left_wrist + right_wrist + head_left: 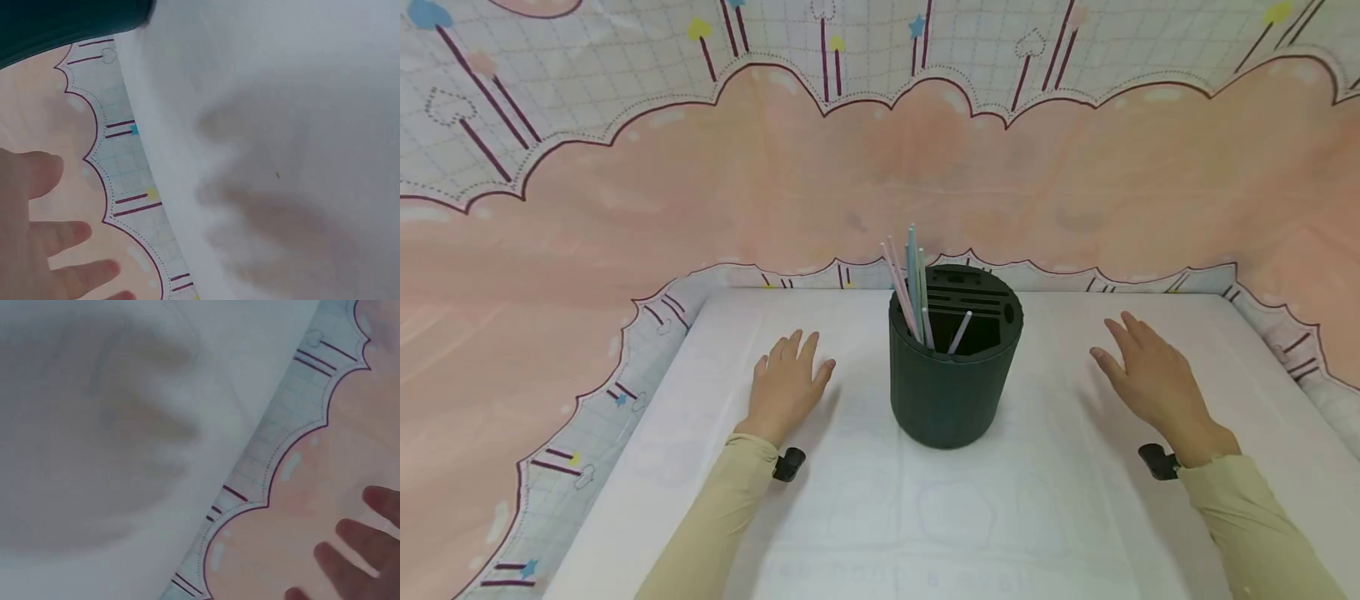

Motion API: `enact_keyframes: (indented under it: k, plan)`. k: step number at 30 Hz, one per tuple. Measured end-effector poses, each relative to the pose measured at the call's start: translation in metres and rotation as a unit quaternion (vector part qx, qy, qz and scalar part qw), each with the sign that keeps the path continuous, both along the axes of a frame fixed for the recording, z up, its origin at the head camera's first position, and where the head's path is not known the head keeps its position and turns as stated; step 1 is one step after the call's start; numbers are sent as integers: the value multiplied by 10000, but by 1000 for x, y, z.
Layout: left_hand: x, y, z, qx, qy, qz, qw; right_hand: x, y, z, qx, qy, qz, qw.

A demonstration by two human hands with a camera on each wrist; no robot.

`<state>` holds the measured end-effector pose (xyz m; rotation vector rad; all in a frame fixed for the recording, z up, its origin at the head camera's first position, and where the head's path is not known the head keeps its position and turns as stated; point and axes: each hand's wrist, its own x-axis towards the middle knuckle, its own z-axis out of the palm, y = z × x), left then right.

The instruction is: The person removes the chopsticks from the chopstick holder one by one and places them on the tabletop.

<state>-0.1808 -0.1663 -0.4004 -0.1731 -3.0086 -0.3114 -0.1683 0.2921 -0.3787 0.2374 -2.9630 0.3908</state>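
Observation:
A dark green round desk organizer (951,400) stands upright on the white table, with slots across the back of its top. Several thin pastel sticks (913,283), perhaps straws, lean in its front compartment, pink, blue, green and lilac; their exact kind I cannot tell. To its left, my left hand (784,387) hovers over the table, fingers spread and holding nothing. My right hand (1153,387) is farther off on the other side, likewise spread and bare. Part of the organizer (69,25) shows at the top of the left wrist view. Hand shadows fall on the white surface in both wrist views.
The white tabletop (895,517) spans the front and both sides. Behind it and along its sides hangs a peach and white patterned cloth (820,183). A small black camera sits at each wrist, the left one (788,464) and the right one (1159,462).

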Motion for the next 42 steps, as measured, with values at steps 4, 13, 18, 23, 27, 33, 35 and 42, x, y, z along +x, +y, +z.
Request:
enact_keyframes:
  k: [4, 13, 18, 23, 27, 33, 35, 42]
  plan:
    - [1, 9, 7, 723, 121, -174, 9972, 2, -5, 0, -710, 266, -103, 9971]
    - [15, 40, 30, 2772, 317, -568, 9586, 15, -37, -22, -2832, 1216, -379, 9506]
    - [25, 55, 52, 3803, 937, -897, 9157, 16, -71, -14, -3636, 1403, 59, 9209]
    - [30, 71, 68, 4153, 1009, -1158, 8966, 21, -97, -6, -4102, 1547, 539, 8972]
    - [34, 82, 72, 4120, 801, -1281, 8986, 24, -111, -2, -4245, 1818, 1030, 8810]
    - [32, 96, 73, 3990, 889, -1367, 9023, 32, -133, 16, -3875, 2401, 1746, 8728]
    - [30, 99, 74, 3864, 1055, -1270, 9074, 35, -139, 21, -3796, 2443, 1886, 8722]
    - [26, 109, 77, 3249, 1709, -821, 9266, 20, -138, 6, -3493, 2617, 1965, 8780]
